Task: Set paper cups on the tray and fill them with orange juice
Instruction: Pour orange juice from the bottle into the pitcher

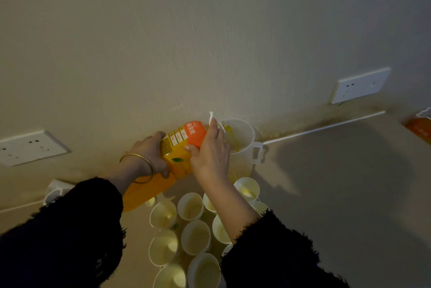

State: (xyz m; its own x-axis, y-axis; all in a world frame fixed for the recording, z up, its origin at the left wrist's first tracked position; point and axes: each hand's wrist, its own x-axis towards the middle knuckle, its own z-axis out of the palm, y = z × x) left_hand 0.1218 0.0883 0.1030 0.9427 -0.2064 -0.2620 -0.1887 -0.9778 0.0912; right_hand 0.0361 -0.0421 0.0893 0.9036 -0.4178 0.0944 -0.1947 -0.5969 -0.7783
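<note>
An orange juice carton (179,147) lies tipped to the right, its mouth over a clear plastic pitcher (242,147) by the wall, and juice streams into the pitcher. My left hand (149,154) grips the carton's lower end. My right hand (210,152) grips its upper end near the spout. Several white paper cups (195,237) stand clustered on the counter below my hands, and I see pale insides with no clear juice level. The tray under them cannot be made out.
Two wall sockets sit at the left (30,147) and right (360,85). A white mug-like object (56,190) lies at the counter's left by the wall. Another orange carton (419,125) stands at the far right edge.
</note>
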